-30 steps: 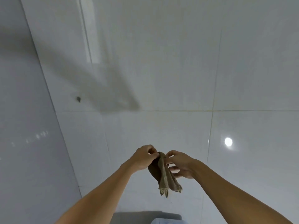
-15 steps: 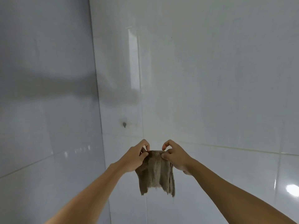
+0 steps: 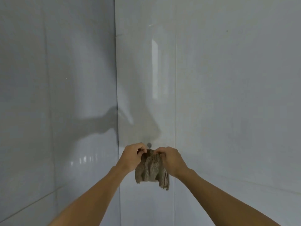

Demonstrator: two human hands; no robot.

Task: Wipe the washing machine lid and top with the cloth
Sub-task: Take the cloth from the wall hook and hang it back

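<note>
Fingertips of both bare hands pinch the top edge of a small brown-grey ribbed woven cloth (image 3: 150, 168), each grip closed tight on the fabric with the thumb pressed against the curled forefinger. The left hand (image 3: 132, 158) has hold of the upper left corner, the right hand (image 3: 172, 159) the upper right corner, and the two grips sit close together, so the top edge bunches slightly between them. Below the hands the cloth hangs free in the air, creased in soft vertical folds, with a frayed, uneven bottom edge; its lower right part hangs a little lower than the left and looks doubled over. Both forearms are bare and reach up from the bottom of the view, the left from the lower left, the right from the lower right, meeting at the cloth near the middle.

Just above the cloth's top edge, between the two hands, a small dark round wall hook or peg (image 3: 149, 144) shows on the wall; whether the cloth touches it cannot be told. Behind everything stand glossy pale grey tiled walls (image 3: 228, 95) that meet in a vertical corner seam left of centre. A soft shadow of an arm falls across the left wall, and bright reflections glint low on its tiles
</note>
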